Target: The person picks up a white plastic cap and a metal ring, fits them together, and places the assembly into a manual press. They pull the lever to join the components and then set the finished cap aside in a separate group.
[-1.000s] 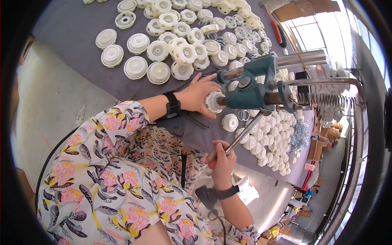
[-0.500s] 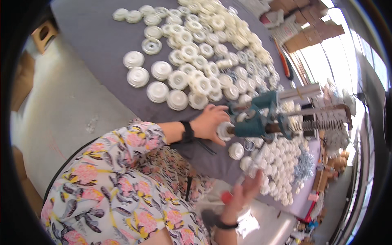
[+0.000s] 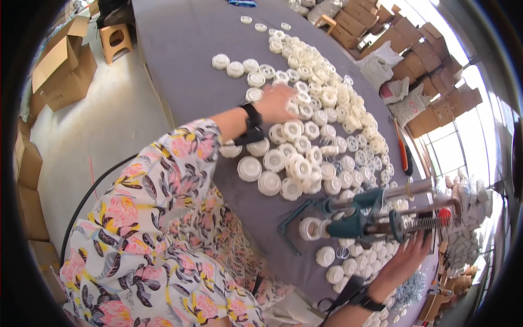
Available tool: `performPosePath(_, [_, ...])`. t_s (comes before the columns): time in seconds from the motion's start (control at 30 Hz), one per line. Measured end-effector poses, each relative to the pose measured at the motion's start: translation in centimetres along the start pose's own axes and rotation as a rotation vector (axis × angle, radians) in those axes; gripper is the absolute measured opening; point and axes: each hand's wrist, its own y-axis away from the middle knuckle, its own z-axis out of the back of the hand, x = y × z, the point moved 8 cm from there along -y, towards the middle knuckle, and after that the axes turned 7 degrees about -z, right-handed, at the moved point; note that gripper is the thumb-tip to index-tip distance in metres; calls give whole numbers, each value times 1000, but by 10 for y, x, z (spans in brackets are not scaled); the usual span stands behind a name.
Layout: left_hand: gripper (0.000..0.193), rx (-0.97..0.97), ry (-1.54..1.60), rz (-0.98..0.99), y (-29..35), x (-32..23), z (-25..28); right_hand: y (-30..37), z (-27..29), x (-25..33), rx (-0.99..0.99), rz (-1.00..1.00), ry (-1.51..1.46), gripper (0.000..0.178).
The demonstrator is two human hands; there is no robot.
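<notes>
Several white round plastic caps and rings [image 3: 299, 169] cover the dark grey table. My left hand [image 3: 278, 103] reaches down among the far ones, fingertips at a few rings; blur and the parts hide whether it grips any. A teal hand press [image 3: 351, 223] stands at the right, with a white cap [image 3: 310, 229] at its ram end. Beside the press's coil spring [image 3: 425, 222] is my right hand [image 3: 408, 256], fingers stretched out and apart, close to the red knob [image 3: 445, 217] but not visibly around it.
Smaller white caps [image 3: 362, 261] and a heap of metal springs [image 3: 411, 289] lie near the right hand. An orange-handled tool [image 3: 403, 152] rests by the table's far edge. Cardboard boxes [image 3: 65, 71], a tan stool [image 3: 115, 43] and white sacks [image 3: 408, 103] stand around.
My left hand has left the cap at the press and moved away to the ring pile. My right hand and the red knob have moved up and right toward the spring. The view has shifted.
</notes>
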Motion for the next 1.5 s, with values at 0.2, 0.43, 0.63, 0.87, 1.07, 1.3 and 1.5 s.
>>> performPosePath(0.2, [81,57,-421,741,28,208,75,91,77,-77,-114,-47,267,40])
performPosePath(0.43, [76,290,-528,304,34,317,57,136,150,-131,-273,-365,259,34])
performPosePath(0.63, [44,260,-550,316,21,292,32,130,117,-116,-292,-282,263,19])
performPosePath(0.87, [54,-59,716,312,0,358,4,131,60,-123,31,-283,118,19])
performPosePath(1.07, [49,477,1040,217,65,-36,-4,148,-40,-139,448,-291,-35,26])
performPosePath(1.3, [40,1120,1588,348,183,-235,-64,146,-28,-163,492,-277,89,41])
performPosePath(1.5, [39,1210,1781,666,207,-257,-92,157,-5,-203,370,-721,-160,30])
